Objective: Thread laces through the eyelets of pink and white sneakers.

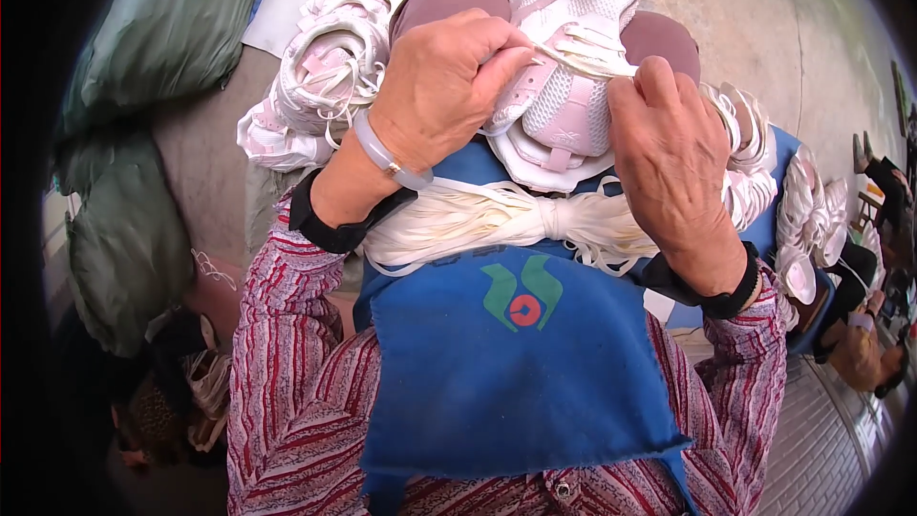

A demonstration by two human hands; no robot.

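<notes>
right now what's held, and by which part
White lace on the pink-white shoe: left hand pinches its left stretch, right hand its right.

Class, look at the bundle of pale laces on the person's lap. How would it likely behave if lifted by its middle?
The bundle of laces would probably flop at both ends, since its strands are loose and splayed there. It would likely hold together at the gathered, narrow middle. It may feel light for its bulk, being thin, flat strands.
</notes>
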